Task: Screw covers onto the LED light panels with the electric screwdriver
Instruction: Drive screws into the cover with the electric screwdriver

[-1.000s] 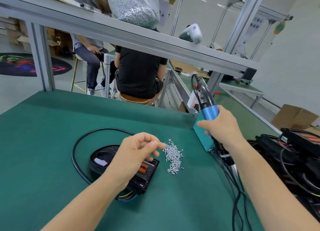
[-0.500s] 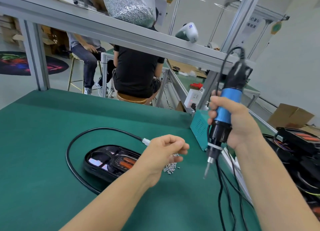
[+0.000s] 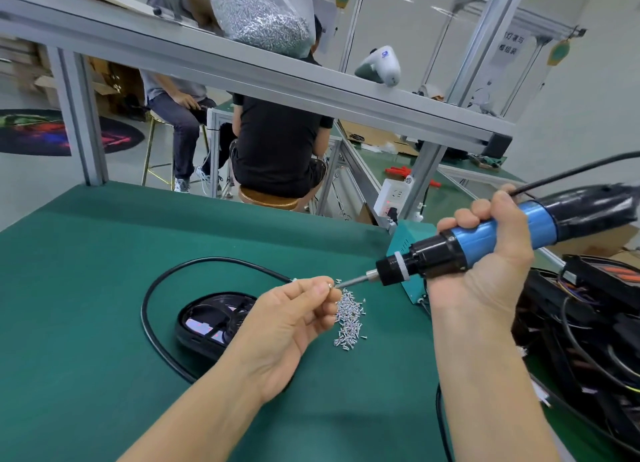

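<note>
A green-matted counter (image 3: 86, 288) fills the lower view of a workshop, under an aluminium frame. Nearest the camera, two bare forearms reach in from the bottom edge. The left hand (image 3: 287, 319) is curled, its thumb and forefinger pinching a small screw (image 3: 330, 284) held up just above the mat. The right hand (image 3: 485, 264) is wrapped round the blue barrel of the electric screwdriver (image 3: 502, 236), which lies nearly level and points left; its bit tip meets the pinched screw. A black cord leaves the tool's rear toward the right edge.

Just below and right of the left fingers lies a loose pile of screws (image 3: 349, 319) on the mat. Partly hidden behind the left hand sits the black LED light panel (image 3: 207, 319), flat on the counter, with a black cable (image 3: 166, 288) looping out round its left side and far side. To the right, at the counter's edge, a heap of further black panels (image 3: 588, 323) and wires is stacked. Behind the screwdriver's nose stands a teal box (image 3: 401, 247).

Farther off, on the shelf (image 3: 242, 70) of the frame, rests a clear bag of screws (image 3: 263, 14) and a white handheld device (image 3: 381, 66). Beyond the counter a person in a black shirt (image 3: 277, 143) sits on a stool, back to the camera, and another person in grey (image 3: 180, 108) sits farther left.
</note>
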{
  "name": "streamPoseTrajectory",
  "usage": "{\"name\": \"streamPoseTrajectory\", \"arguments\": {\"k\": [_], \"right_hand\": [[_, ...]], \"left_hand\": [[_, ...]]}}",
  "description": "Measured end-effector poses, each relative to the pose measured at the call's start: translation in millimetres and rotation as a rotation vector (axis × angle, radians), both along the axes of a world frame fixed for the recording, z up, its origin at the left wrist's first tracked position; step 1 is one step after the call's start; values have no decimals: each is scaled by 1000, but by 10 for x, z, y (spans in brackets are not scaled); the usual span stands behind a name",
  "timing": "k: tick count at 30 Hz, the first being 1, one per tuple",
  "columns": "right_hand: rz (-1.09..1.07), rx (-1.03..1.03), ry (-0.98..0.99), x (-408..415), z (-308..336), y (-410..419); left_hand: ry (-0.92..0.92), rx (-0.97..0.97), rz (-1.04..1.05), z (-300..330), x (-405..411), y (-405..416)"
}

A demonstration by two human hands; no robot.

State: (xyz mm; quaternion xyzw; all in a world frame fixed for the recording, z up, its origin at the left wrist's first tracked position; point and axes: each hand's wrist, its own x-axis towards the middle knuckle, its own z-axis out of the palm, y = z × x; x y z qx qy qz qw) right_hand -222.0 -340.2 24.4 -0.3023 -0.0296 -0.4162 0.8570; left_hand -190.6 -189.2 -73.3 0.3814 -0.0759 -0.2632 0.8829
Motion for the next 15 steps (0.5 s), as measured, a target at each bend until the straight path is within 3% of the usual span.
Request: {"name": "streamPoseTrajectory", "arguments": {"k": [15], "right_hand": [[-22,-21,-14,47,-18,173]], "left_hand": [[21,-35,18,-3,-10,65]]}}
